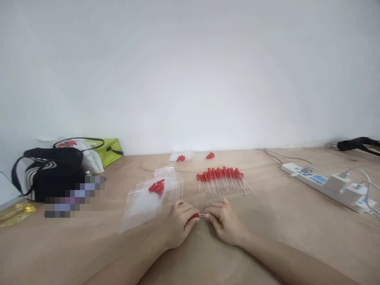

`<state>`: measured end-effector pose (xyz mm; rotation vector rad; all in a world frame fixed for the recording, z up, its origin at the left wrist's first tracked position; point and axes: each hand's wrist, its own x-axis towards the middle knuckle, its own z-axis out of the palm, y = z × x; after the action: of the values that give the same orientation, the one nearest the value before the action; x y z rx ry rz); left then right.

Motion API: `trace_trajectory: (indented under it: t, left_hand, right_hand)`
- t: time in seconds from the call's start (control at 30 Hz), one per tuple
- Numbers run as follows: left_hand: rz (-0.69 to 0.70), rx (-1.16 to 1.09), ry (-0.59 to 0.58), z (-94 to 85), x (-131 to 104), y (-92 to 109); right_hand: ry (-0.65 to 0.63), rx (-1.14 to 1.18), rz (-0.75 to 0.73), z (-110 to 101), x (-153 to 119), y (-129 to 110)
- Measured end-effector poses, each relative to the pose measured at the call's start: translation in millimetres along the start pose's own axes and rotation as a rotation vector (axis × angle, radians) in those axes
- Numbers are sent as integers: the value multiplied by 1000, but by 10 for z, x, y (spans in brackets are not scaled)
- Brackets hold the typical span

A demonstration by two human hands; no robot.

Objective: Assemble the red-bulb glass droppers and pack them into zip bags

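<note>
Between thumb and fingers, my left hand [181, 224] pinches a red rubber bulb [195, 215] near the table's front middle. My right hand [225, 222] grips a thin clear tube [202, 215], whose left end meets the bulb; the rest of it is hidden by the fingers. Beyond my right hand lies a row of clear droppers with red bulbs [222, 173], bulbs pointing to the wall. Several bare clear tubes [177, 192] lie just beyond my left hand. Left of them, loose red bulbs [157, 187] rest on overlapping clear zip bags [141, 204].
Near the wall are two small groups of red bulbs [181, 158], one on a clear bag. A black bag [56, 170], a green bag [111, 152] and a yellow packet [18, 213] are at left. A white power strip [317, 181] with chargers and cables is at right.
</note>
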<state>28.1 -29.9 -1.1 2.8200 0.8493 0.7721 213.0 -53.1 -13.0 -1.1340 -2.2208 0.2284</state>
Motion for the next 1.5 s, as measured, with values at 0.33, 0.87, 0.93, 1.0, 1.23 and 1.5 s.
trace_trajectory:
  t: [0.33,0.87,0.93,1.0,1.23,1.5]
  left_hand:
    - [-303,-8,132,-14,-64,-167]
    - [-304,-159,-166,-59,-53,-163]
    - [-303,-165,-168,-64,-54,-156]
    - [-307,-171,-169,-58,-55,-138]
    - [-426,-102,58,-179,26,-243]
    - [-1002,72,137,-795,192,-1181]
  right_hand:
    - [52,-268,88,-113,54,47]
    - [77,-402,606,248,944,299]
    - [71,-419,597,247,923,304]
    - [75,-417,589,235,910,290]
    - [28,-345,511,230,965,60]
    - [-95,-282,628,406,1224,-149]
